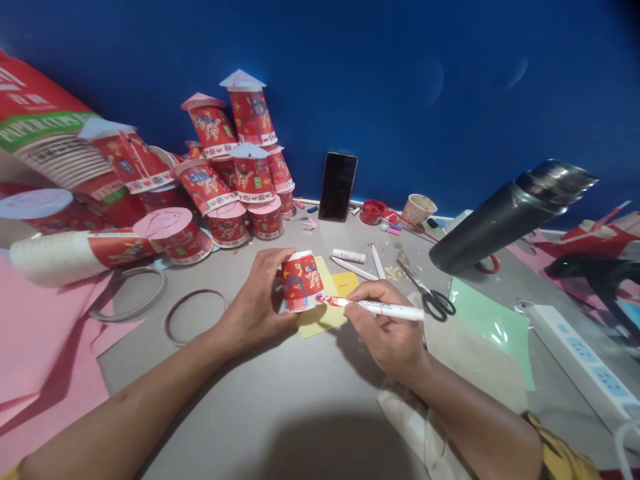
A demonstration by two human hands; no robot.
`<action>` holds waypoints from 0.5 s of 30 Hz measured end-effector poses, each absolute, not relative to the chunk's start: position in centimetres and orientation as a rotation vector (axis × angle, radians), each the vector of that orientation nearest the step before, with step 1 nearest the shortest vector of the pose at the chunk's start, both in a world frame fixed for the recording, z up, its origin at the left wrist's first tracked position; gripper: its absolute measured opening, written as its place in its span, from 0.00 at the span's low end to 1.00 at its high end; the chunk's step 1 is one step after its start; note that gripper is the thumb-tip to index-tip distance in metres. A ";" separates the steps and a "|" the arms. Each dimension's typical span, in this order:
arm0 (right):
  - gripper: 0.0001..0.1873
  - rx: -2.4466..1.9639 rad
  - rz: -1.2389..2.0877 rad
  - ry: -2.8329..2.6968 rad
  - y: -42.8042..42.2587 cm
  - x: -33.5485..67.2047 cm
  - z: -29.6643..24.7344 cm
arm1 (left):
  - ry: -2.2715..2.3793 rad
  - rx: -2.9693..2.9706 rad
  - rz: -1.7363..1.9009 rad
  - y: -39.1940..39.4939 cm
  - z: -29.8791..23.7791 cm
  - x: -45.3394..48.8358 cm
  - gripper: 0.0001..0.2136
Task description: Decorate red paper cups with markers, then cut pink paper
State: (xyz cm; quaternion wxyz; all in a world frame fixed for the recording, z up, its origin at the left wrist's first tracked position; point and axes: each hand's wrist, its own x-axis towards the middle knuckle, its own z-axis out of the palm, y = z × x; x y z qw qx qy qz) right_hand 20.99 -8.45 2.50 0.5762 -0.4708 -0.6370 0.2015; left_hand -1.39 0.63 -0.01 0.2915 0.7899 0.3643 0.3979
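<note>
My left hand [257, 297] is wrapped round a red patterned paper cup [301, 281] that stands upside down on a yellow sheet of paper [325, 313]. In my right hand [385, 327] I grip a white marker pen [380, 307]; its red tip touches the cup's lower rim. Black-handled scissors [430, 297] lie just right of my right hand. Two more white pens [357, 263] lie behind the cup.
A pile of red cups with paper lids [235, 173] stands at the back left, with sleeves of cups [65, 257]. Pink paper [40, 333], cut rings [193, 313], a phone [338, 187], a dark flask [505, 217], green paper [493, 320] and a power strip [580, 360] surround the work spot.
</note>
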 end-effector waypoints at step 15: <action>0.06 -1.021 0.262 -1.713 -8.2 20.7 3.1 | 0.946 2.305 1.126 0.6 -0.8 -1.8 0.39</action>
